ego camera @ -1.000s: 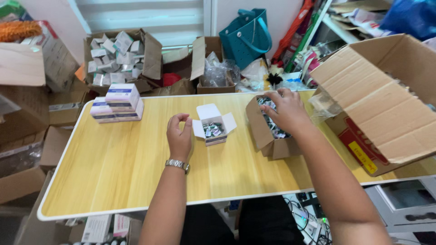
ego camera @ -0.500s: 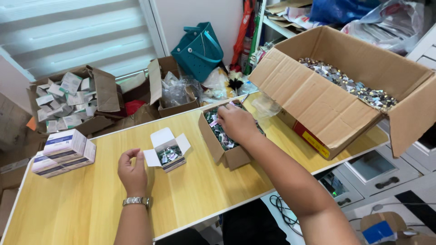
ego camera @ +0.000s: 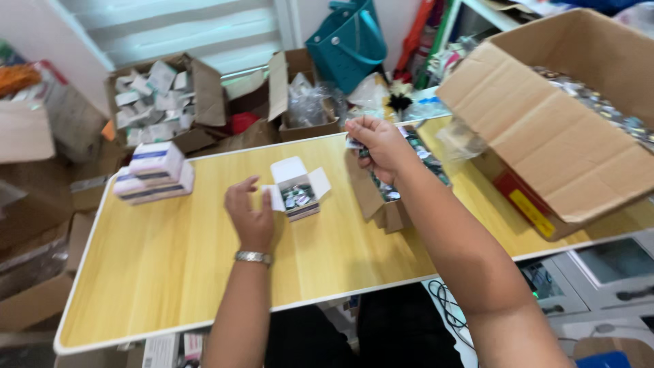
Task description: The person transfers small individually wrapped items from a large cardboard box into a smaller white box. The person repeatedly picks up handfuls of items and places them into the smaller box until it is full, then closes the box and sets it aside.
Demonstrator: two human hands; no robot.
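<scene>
A small white carton stands open on the wooden table, with small dark packets inside it. My left hand rests beside it, fingers touching its left flap. My right hand is raised above a small brown cardboard box full of the same shiny packets, and its fingers are closed on a few of those packets.
A stack of closed white-and-blue cartons sits at the table's far left. A large open cardboard box of packets lies tilted at the right edge. Behind the table are a box of folded cartons, a teal bag and clutter.
My right hand has lifted out of the brown box with packets in its fingers. My left hand has moved closer to the white carton's flap. The view has swung left.
</scene>
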